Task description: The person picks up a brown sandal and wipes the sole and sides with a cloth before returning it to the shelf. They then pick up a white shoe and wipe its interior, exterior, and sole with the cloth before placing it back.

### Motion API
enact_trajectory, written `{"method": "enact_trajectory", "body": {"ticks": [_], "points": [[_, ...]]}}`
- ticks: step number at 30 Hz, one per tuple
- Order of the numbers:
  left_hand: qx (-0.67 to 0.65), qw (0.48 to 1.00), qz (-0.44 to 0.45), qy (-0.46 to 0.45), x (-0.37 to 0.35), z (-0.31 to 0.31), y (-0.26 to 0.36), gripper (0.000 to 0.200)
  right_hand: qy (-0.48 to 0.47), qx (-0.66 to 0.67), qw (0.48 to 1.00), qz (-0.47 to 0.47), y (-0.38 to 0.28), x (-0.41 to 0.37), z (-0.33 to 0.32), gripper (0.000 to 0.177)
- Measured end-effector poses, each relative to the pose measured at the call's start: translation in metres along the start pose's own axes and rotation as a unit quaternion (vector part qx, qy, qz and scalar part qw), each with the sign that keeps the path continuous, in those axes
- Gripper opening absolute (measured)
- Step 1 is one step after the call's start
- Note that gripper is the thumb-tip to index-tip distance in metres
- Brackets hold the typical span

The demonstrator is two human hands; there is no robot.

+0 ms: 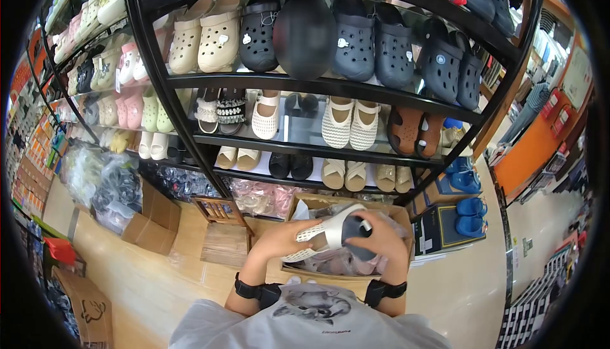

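Note:
I hold a white perforated strap shoe (332, 231) sideways in front of my chest. My left hand (287, 239) is closed around its toe end, with the fingers on the holed upper. At the heel end, my right hand (379, 238) is closed on a dark grey, cloth-like piece (357, 233) pressed against the shoe. A small white patch shows on that piece; its exact kind I cannot make out. Just beyond my hands, a single similar white shoe (265, 118) stands on the middle shelf. Below the shoe is an open cardboard box (406, 247) with plastic-wrapped pink items.
A black-framed shelf rack (318, 84) with clogs and sandals rises ahead. A wooden chair (222, 225) stands left of the box. Farther left is an open carton (152, 225) with bagged goods. Blue clogs (471, 217) sit on a shoe box at right.

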State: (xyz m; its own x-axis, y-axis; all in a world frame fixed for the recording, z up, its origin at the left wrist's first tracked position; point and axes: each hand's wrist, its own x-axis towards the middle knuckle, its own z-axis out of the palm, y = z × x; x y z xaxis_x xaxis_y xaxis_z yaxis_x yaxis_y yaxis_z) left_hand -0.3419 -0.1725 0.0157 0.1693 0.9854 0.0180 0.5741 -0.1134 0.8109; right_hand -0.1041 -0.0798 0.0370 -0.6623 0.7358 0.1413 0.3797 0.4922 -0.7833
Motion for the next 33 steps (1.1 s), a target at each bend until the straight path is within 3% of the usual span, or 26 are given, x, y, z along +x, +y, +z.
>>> {"method": "enact_trajectory", "body": {"ticks": [1, 6, 10, 14, 16, 18, 20, 24, 27, 31, 33], "points": [[0.015, 1.0, 0.002, -0.006, -0.001, 0.0, 0.0, 0.053, -0.031, 0.002, 1.0, 0.001, 0.001, 0.002, 0.003, 0.052], [-0.011, 0.998, -0.037, -0.045, -0.01, -0.002, -0.017, 0.051, -0.004, -0.028, 0.996, 0.087, 0.052, 0.001, 0.023, 0.058], [0.006, 0.997, -0.067, -0.03, -0.016, 0.004, -0.043, 0.051, 0.007, -0.046, 0.991, 0.128, 0.049, 0.008, 0.043, 0.058], [0.031, 0.996, -0.085, -0.021, -0.019, 0.008, -0.046, 0.052, -0.04, 0.054, 0.996, 0.066, 0.05, 0.016, 0.062, 0.055], [0.017, 0.996, -0.088, -0.015, -0.023, 0.006, -0.049, 0.053, -0.051, 0.075, 0.99, 0.111, 0.057, 0.015, 0.061, 0.055], [0.016, 0.995, -0.097, -0.011, -0.026, 0.004, -0.049, 0.053, 0.038, -0.038, 0.996, 0.068, 0.069, 0.021, 0.063, 0.056], [0.026, 0.994, -0.108, 0.001, -0.024, 0.006, -0.051, 0.054, 0.028, -0.041, 0.995, 0.088, 0.066, 0.022, 0.07, 0.057], [0.041, 0.993, -0.115, 0.002, -0.02, 0.006, -0.057, 0.053, -0.043, 0.076, 0.995, 0.051, 0.061, 0.029, 0.083, 0.057], [0.028, 0.992, -0.125, -0.006, -0.022, 0.001, -0.054, 0.052, -0.015, -0.023, 0.991, 0.128, 0.071, 0.029, 0.075, 0.057], [0.023, 0.99, -0.134, 0.038, -0.018, 0.007, -0.055, 0.046, 0.062, -0.015, 0.992, 0.113, 0.078, 0.035, 0.071, 0.057], [0.005, 0.99, -0.126, 0.058, -0.017, 0.006, -0.054, 0.042, 0.034, 0.012, 0.993, 0.111, 0.063, 0.032, 0.074, 0.058]]}}
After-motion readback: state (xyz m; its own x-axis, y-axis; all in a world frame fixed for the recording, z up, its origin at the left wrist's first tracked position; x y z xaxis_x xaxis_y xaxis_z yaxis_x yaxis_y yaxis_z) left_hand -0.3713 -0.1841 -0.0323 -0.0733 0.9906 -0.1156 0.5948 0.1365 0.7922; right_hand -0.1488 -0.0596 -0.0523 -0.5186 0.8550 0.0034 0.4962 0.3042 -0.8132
